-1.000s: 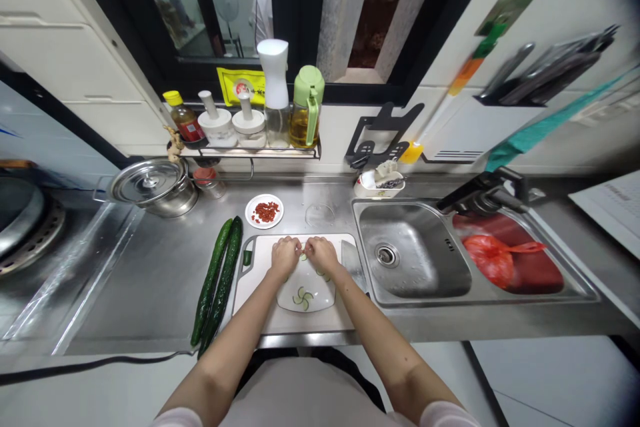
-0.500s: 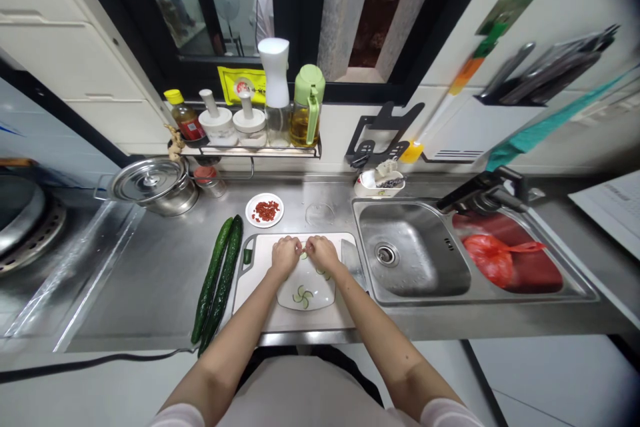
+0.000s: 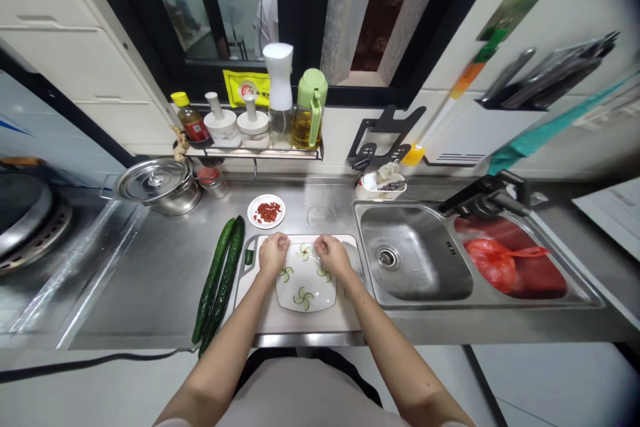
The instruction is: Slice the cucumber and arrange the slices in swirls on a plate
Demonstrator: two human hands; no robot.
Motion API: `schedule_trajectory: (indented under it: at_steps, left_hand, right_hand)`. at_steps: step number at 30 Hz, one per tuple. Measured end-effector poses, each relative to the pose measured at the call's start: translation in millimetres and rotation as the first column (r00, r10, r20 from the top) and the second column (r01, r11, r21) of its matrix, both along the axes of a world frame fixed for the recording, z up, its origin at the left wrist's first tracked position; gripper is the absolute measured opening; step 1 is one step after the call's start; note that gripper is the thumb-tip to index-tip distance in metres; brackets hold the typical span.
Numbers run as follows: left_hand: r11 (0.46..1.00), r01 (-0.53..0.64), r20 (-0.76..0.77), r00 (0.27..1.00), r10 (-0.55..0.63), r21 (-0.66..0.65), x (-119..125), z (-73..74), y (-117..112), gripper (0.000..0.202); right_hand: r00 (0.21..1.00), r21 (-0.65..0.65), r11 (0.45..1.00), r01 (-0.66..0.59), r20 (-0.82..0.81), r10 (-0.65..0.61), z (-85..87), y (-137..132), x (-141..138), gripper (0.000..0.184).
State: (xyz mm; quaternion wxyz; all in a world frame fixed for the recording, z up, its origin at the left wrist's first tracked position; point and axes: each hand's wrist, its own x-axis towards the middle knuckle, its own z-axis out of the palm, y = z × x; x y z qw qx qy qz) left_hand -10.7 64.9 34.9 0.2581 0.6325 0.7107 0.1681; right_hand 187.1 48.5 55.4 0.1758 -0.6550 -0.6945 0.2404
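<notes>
A white square plate [image 3: 306, 279] lies on a white cutting board [image 3: 260, 307], with cucumber slices arranged in small pinwheel shapes on it. My left hand [image 3: 273, 253] rests at the plate's far left corner, fingers curled. My right hand [image 3: 331, 255] rests at the far right corner, fingers curled too. The hands are apart, with one pinwheel [image 3: 305, 251] showing between them. Whether either hand holds a slice is hidden. Two whole cucumbers [image 3: 220, 277] lie left of the board. A cucumber end piece [image 3: 248, 257] sits on the board's left edge.
A small dish of red chopped chili [image 3: 267, 211] sits behind the board. A lidded steel pot [image 3: 157, 185] stands at the left, a sink [image 3: 413, 260] at the right, and a red bag [image 3: 493, 261] in the far basin. A condiment rack [image 3: 253, 147] hangs on the wall.
My hands were together at the plate's far edge and have moved apart to its two far corners, uncovering a cucumber pinwheel between them. The view shifted slightly.
</notes>
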Motion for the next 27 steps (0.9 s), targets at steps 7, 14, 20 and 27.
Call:
schedule_trajectory:
  at_steps: [7, 14, 20, 27]
  left_hand:
    - [0.956, -0.277, 0.071, 0.96, 0.271, 0.098, -44, 0.0, 8, 0.022]
    - [0.944, -0.314, 0.015, 0.949, 0.314, 0.104, -59, -2.7, 38, 0.022]
    - [0.971, -0.233, -0.076, 0.969, 0.237, 0.062, -55, -6.8, 65, 0.019]
    - [0.991, -0.134, -0.186, 0.974, 0.127, -0.023, -52, -10.2, 79, 0.026]
  right_hand:
    - [0.96, 0.128, 0.983, 0.129, -0.266, -0.091, 7.1, -67, 7, 0.031]
    - [0.943, 0.111, 0.992, 0.067, -0.332, -0.026, 7.9, -105, -11, 0.031]
    - [0.942, 0.105, 0.992, 0.067, -0.335, -0.028, 6.8, -97, -10, 0.033]
    - [0.942, 0.104, 0.992, 0.077, -0.335, -0.038, 4.0, -93, -3, 0.038]
